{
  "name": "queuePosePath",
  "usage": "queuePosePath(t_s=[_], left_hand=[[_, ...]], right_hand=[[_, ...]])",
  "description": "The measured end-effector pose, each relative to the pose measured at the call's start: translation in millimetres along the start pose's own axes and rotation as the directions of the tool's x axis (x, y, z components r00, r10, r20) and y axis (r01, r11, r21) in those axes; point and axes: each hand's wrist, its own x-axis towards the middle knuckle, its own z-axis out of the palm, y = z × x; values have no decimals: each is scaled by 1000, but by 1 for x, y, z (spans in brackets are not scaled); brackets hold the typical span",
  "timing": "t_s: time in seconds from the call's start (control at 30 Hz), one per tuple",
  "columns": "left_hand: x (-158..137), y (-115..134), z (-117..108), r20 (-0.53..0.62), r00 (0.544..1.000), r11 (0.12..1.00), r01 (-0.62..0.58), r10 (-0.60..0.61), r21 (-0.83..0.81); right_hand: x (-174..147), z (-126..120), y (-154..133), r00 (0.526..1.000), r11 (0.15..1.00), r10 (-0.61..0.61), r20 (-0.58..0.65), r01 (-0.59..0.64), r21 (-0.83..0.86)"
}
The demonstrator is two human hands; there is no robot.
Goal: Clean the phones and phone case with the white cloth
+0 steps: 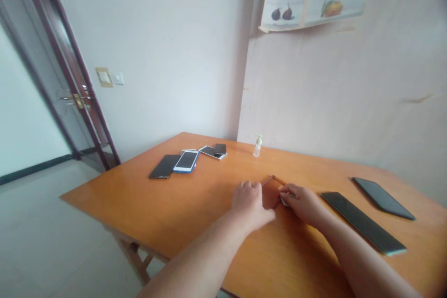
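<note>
Between my hands is a flat rectangular device (270, 194) with a glossy reddish-brown face and thin edges, like a phone or small tablet. My left hand (247, 205) is closed around its left edge, thumb toward the near side. Its lower part is partly hidden by my hands. My right hand (303, 204) is at its right side, fingers pinched together on a small white piece (284, 202) against the device; whether this is cloth or paper I cannot tell.
A clear pump bottle (257, 147) stands toward the wall. At the left lie a black tablet (165, 166), a blue-edged white tablet (186, 161), a white phone (209, 151) and a small dark phone (220, 149). Two dark tablets (363, 221) (382, 198) lie on the right of the wooden table (139, 209).
</note>
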Motion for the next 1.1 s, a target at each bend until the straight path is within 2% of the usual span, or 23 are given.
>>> queuePosePath(t_s=[0.13,0.23,0.3,0.4,0.47,0.5,0.53,0.67,0.87,1.0,1.1], left_hand=[[-8,13,-1,3,999,998,44,-44,-34],[-16,22,1,-13,989,982,143,-146,-121],[-22,24,3,-56,972,956,212,-227,-203],[-30,22,5,-175,944,931,223,-280,-288],[-37,19,6,-262,930,937,176,-259,-301],[-40,17,7,-299,925,945,144,-234,-295],[-44,15,6,-332,920,952,114,-210,-285],[-60,9,2,-432,893,970,19,-126,-243],[-75,6,-8,-525,849,980,-49,-60,-192],[-76,4,-9,-567,823,981,-81,-33,-175],[-74,0,-8,-581,813,981,-81,-38,-178]], right_hand=[[6,-7,14,989,986,77,-126,-94,-136],[7,-10,13,964,972,157,-216,-189,-136],[6,-9,5,940,961,268,-212,-276,-10],[-1,-6,-14,918,868,390,-69,-342,360],[-5,-3,-26,944,749,325,50,-289,596],[-6,-2,-31,953,681,294,76,-264,683],[-7,-1,-35,958,661,280,69,-244,710],[-8,-2,-49,970,624,241,18,-169,763],[-10,-8,-62,995,693,92,-49,-29,720],[-12,-12,-63,995,643,97,-33,-37,765],[-15,-14,-65,999,611,16,-28,12,791]])
